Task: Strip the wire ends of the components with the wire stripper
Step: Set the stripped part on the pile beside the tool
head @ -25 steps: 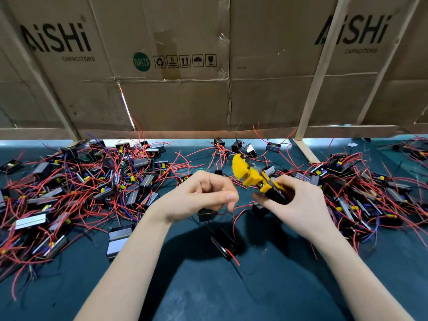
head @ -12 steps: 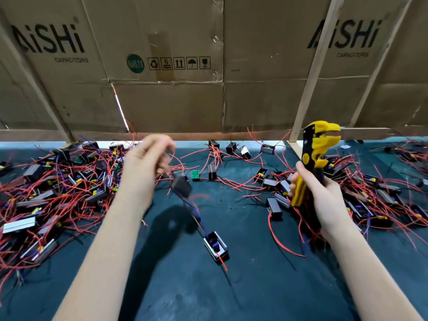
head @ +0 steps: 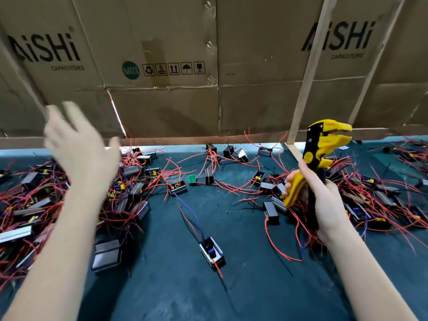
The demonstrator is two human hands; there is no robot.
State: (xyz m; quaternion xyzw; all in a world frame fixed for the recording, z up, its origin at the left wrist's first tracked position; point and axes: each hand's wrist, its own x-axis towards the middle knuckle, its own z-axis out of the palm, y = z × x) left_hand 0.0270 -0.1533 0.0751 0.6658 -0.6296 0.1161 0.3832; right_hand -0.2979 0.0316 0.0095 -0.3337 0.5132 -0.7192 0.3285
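My right hand grips the handles of a yellow and black wire stripper, held upright with its jaws pointing right. My left hand is raised over the left pile, blurred, fingers spread and holding nothing. A black component with a blue wire and red wires lies by the right edge of the left pile. Another component in a metal case lies in the middle of the dark mat, a red wire at its near end.
Heaps of black components with red wires cover the left and right of the dark green mat. A cardboard wall with wooden battens stands behind. A small green board lies mid-table.
My left hand let go of the component, which landed at the left pile's edge, and swung up left with fingers spread. The right hand keeps the stripper upright.
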